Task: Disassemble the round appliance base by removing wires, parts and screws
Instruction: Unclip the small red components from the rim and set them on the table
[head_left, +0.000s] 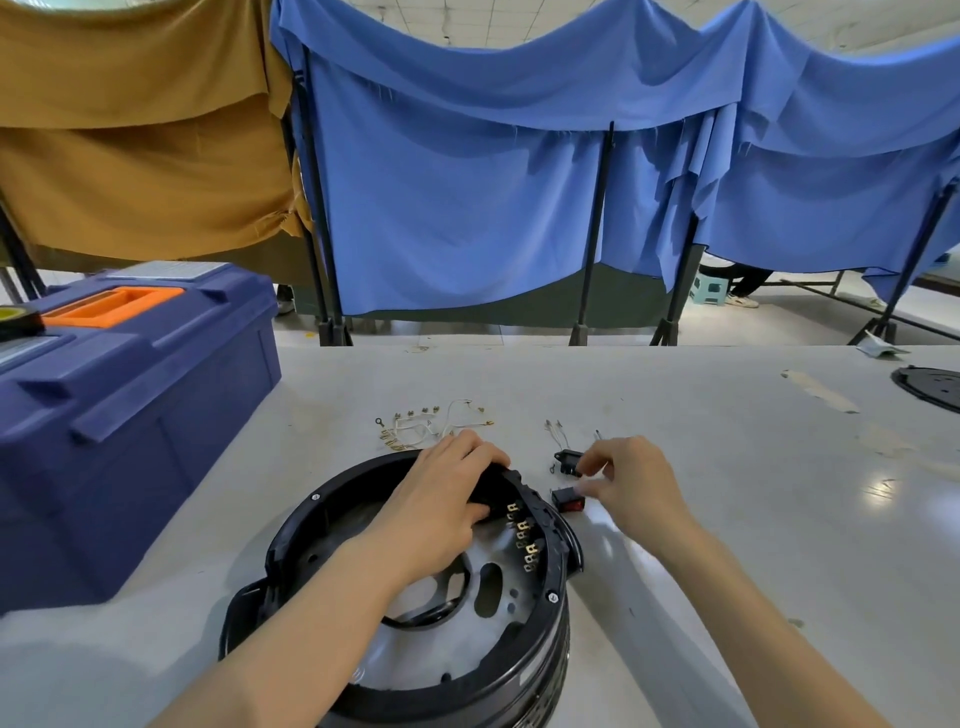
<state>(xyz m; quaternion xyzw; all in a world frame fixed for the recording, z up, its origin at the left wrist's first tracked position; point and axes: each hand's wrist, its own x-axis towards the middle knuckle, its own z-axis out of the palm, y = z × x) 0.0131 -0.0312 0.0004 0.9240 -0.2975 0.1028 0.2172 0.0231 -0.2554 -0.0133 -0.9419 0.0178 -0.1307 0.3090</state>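
Observation:
The round black appliance base (322, 525) lies open side up on the white table, with brass terminals (524, 535) along its inner right wall. My left hand (447, 499) grips the far rim of the base, fingers curled over a black part there. To the right, my right hand (631, 483) hovers over the table, its fingertips touching a small black socket part (567, 461). A black rocker switch with a red face (567, 499) lies just below it, beside my thumb.
Loose white wires with brass terminals and small screws (431, 423) lie beyond the base. A large blue toolbox (119, 395) with an orange handle stands at left. A black round plate (930, 387) sits at the far right edge. Blue and brown cloths hang behind.

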